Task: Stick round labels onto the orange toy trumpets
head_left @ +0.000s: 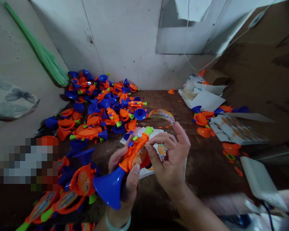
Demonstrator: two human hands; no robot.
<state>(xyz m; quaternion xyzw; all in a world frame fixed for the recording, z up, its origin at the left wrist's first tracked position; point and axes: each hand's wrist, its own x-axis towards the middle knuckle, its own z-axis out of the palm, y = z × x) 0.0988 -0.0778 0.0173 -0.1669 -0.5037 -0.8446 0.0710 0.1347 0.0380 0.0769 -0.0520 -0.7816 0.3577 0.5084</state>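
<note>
Now the left hand is clenched around an orange toy trumpet held across the body, blue bell low left, green mouthpiece up right, while the right hand pinches its upper end with curled fingertips.

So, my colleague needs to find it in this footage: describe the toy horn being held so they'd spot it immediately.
On a dark wooden bench by a white wall lies a heap of orange-and-blue plastic toy horns. Above a white printed sheet, one orange horn with a flared blue bell and lime-green mouthpiece stands apart: the left hand and right hand hold it up.
</note>
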